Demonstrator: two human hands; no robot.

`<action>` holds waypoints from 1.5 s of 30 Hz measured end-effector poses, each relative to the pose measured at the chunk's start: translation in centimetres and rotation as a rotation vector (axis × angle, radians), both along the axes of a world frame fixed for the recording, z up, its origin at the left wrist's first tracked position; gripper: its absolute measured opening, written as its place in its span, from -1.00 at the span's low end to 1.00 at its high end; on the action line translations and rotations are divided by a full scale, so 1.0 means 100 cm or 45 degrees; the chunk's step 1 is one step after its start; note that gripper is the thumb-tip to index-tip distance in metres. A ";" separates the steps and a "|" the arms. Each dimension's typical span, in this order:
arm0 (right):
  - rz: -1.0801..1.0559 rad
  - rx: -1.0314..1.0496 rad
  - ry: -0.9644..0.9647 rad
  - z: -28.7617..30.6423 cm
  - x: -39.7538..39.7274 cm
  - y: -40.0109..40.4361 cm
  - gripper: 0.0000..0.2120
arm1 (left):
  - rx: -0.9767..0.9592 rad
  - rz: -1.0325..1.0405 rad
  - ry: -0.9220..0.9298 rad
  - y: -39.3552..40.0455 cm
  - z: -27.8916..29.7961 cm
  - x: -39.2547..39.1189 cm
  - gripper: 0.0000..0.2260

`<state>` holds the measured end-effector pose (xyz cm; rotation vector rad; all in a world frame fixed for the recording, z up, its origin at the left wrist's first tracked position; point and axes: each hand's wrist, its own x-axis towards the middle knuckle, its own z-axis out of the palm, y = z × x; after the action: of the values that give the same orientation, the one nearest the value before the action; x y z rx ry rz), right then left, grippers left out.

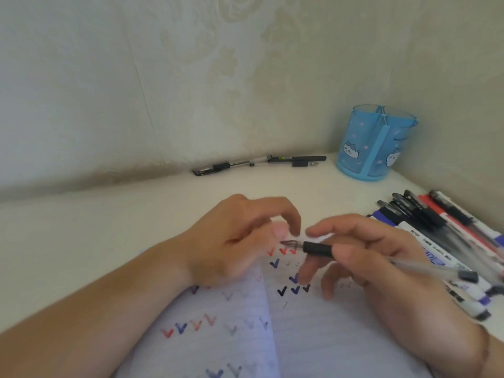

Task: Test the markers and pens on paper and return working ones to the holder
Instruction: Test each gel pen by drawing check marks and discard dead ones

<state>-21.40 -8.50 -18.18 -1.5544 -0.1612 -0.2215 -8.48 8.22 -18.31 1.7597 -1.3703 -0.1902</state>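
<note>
Lined paper (313, 336) with check marks lies under my hands. Right hand (376, 257) pinches a clear gel pen (381, 259), tip uncovered, above it. Left hand (240, 241) hovers, fingers loosely curled, gripping nothing. Blue holder (373, 148) stands at the table (81, 241) corner.

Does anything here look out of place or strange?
Yes: the blue translucent plastic pen holder appears empty, while black-capped pens lie loose along the wall and a pile of markers and pens lies on the cream table at the right.

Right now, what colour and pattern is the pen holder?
Translucent blue plastic pen holder with white cartoon cats and pink specks; head view.
</note>
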 end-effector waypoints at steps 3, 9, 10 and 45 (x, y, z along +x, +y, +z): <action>-0.012 -0.096 0.152 0.000 0.001 0.000 -0.68 | -0.034 0.115 0.145 -0.001 -0.002 0.003 -0.75; -0.213 -0.403 0.145 0.000 0.000 0.009 -0.67 | 0.004 0.158 -0.026 -0.002 -0.002 0.002 -0.79; -0.248 -0.455 0.132 -0.001 0.000 0.010 -0.63 | 0.022 0.173 -0.075 -0.002 -0.003 0.002 -0.82; -0.329 0.032 0.163 0.000 0.006 -0.001 -0.69 | -0.029 0.168 -0.131 -0.011 -0.006 0.002 -0.57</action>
<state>-20.76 -8.56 -18.20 -1.5574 0.1442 -0.3245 -8.29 7.12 -18.94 1.8555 -1.3168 -0.0123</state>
